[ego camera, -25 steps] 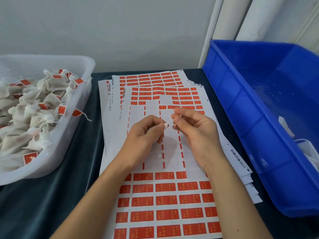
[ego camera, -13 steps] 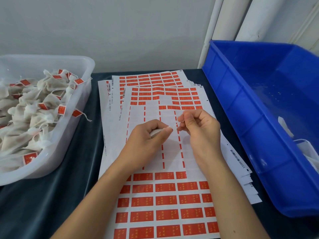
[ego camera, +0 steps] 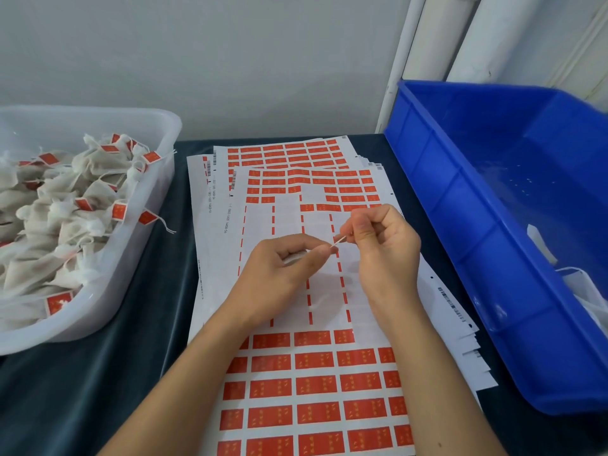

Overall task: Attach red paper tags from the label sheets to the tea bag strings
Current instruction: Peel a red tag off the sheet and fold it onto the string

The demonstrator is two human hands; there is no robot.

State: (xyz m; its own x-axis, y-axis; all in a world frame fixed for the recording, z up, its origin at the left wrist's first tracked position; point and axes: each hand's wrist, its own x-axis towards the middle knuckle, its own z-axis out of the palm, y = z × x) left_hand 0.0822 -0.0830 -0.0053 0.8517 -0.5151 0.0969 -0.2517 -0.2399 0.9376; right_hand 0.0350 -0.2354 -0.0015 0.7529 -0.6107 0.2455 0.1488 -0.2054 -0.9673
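We worked at a dark table, with the blue bin along its right edge and the clear tub of tagged tea bags at its left edge, the label sheets fanned down the middle between them. Our left hand hovered over the stripped middle of the top sheet, fingers curled round something white and pinching its end at thumb and forefinger; our right hand was just beside it, fingertips pinched on a small tag seen edge-on. Compared with a second before, the right hand had dropped from higher up and its pinch now met the left fingertips, where earlier a gap lay between them. We judged from this that the tag was being folded onto the string, so this bag was near finished and would go to the tub next. Much stayed unclear: the string itself was too thin to make out, the white thing in the left palm was mostly hidden by the fingers so we could only suppose it a tea bag, and the tag showed only a sliver of red. The bin's near right corner held white pieces cut off by the frame, and the tub ran off the left edge.
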